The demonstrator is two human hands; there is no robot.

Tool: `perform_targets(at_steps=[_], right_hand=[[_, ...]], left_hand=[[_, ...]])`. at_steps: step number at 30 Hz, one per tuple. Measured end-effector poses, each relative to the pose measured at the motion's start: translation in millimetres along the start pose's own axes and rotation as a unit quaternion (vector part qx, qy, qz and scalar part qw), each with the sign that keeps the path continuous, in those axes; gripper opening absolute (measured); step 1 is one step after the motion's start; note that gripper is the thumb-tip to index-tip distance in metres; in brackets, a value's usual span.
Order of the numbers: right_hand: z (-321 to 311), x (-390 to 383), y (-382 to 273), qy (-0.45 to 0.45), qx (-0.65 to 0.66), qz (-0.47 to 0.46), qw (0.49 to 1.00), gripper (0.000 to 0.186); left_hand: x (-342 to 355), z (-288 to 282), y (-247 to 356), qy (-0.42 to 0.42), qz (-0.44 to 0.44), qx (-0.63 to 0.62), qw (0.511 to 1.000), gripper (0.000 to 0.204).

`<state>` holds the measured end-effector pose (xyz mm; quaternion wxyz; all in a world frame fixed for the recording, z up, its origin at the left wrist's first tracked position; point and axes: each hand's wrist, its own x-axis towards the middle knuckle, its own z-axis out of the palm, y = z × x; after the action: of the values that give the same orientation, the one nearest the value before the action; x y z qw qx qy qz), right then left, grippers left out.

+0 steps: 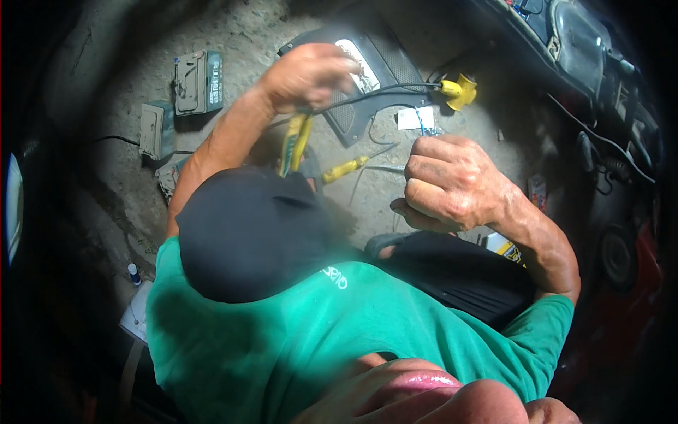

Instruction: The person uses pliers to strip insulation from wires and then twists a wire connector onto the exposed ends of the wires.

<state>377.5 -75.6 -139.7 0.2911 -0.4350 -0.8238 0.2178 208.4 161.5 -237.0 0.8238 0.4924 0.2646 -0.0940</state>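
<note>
My left hand [311, 76] hovers over the front edge of a dark plastic panel [385, 53], its curled fingers smeared by motion. Just below it stand yellow-and-green handles [295, 145], apparently of pliers; whether the hand touches them cannot be told. A black cable passes by its fingers to a yellow multi-way socket [460, 92]. Closed into a fist, my right hand [452, 182] is raised nearer to me; what it grips is hidden. By its knuckles show a blue wire [421, 121] and a thin pale strip [385, 168]. Between the hands lies a yellow-handled screwdriver [345, 169].
Box-shaped batteries [199, 83] stand on the rough floor at far left, with another battery [157, 131] nearby. A white card [415, 118] lies beside the panel. Dark vehicle parts [586, 56] fill the far right. A small bottle [134, 274] stands at left.
</note>
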Motion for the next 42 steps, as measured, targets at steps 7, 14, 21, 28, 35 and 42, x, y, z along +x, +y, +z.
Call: perform_targets(at_steps=[7,14,21,28,35,42], right_hand=[[1.2,-6.3,5.7,0.003,0.022,0.006,1.000,0.029],[15.9,2.7,9.5,0.012,0.053,0.015,0.998,0.032],[14.2,1.5,6.9,-0.039,0.052,0.022,0.998,0.028],[14.8,-7.8,8.2,-0.041,0.047,0.031,0.998,0.024],[15.9,-8.3,12.9,-0.043,0.033,0.042,0.998,0.025],[19.8,-4.9,17.5,-0.046,0.044,0.045,0.997,0.026]], left_hand=[[-66.7,-44.1,-124.3,0.094,-0.112,-0.443,0.885,0.044],[-74.2,11.4,-152.7,-0.108,-0.237,-0.240,0.935,0.048],[-49.4,28.7,-73.9,-0.125,-0.207,0.006,0.970,0.038],[-40.3,49.8,-36.2,-0.135,-0.069,0.136,0.979,0.037],[-45.2,51.4,-44.3,-0.149,-0.034,0.117,0.981,0.034],[-40.2,59.9,-42.2,-0.111,0.020,0.195,0.974,0.034]])
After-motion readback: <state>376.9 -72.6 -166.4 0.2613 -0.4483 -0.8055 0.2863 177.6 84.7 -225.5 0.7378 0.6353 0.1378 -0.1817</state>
